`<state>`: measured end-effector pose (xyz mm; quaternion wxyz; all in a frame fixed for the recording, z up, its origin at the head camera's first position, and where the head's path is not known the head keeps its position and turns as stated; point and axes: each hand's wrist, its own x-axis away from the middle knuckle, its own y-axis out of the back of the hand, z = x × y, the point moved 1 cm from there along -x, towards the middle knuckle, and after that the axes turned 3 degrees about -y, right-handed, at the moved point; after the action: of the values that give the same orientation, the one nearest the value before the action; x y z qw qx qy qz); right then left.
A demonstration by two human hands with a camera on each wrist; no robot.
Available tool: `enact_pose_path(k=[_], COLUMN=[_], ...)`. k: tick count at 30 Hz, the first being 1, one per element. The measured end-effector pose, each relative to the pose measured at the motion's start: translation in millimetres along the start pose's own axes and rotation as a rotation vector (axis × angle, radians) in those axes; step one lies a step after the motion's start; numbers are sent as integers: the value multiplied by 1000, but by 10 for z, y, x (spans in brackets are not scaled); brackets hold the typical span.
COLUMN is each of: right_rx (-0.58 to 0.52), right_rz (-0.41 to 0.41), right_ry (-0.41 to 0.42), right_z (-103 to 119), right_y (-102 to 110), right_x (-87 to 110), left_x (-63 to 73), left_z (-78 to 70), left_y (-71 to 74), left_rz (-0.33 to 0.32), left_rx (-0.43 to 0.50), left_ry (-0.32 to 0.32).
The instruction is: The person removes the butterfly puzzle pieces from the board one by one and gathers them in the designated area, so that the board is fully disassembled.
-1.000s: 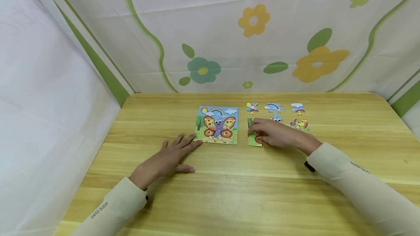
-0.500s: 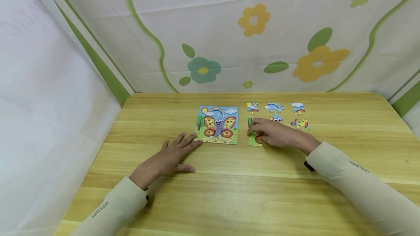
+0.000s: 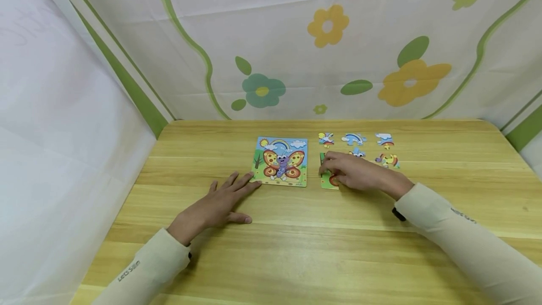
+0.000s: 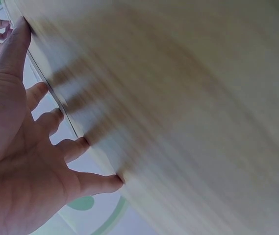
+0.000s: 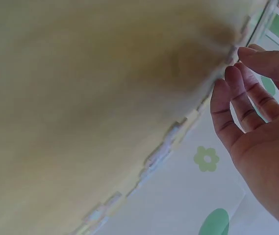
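Note:
A square butterfly picture board (image 3: 281,160) lies on the wooden table, left of the loose puzzle pieces. My left hand (image 3: 218,205) rests with spread fingers on the tabletop, two fingertips right at the board's lower left corner. To the right of the board, my right hand (image 3: 357,172) bends over a green puzzle piece (image 3: 329,181) with part of a red wing, thumb and fingers pinching at its edges. More green shows above it, partly covered by the fingers. In the right wrist view the right hand (image 5: 262,107) has its thumb and fingertips down at the pieces' level.
Beyond the right hand lie a sun piece (image 3: 325,139), a rainbow piece (image 3: 354,139), a cloud piece (image 3: 384,140) and a yellow wing piece (image 3: 387,160). A blue piece (image 3: 357,152) is half hidden by the hand. A flowered cloth (image 3: 292,36) hangs behind the table.

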<state>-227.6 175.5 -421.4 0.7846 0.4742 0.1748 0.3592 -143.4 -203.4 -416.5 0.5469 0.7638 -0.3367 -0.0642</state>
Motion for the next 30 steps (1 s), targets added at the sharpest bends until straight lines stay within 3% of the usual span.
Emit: enact_pose_path(k=[13,30], right_rx=[11,9], right_rz=[-20,39], right_ry=[27,91], right_z=[258,550], right_y=[99,-104], right_x=[-241,-770], left_x=[-4,-45], left_z=[-11,-50], left_y=[4,53], left_rz=[-7,9], left_rx=[-18,-16], left_ry=[2,12])
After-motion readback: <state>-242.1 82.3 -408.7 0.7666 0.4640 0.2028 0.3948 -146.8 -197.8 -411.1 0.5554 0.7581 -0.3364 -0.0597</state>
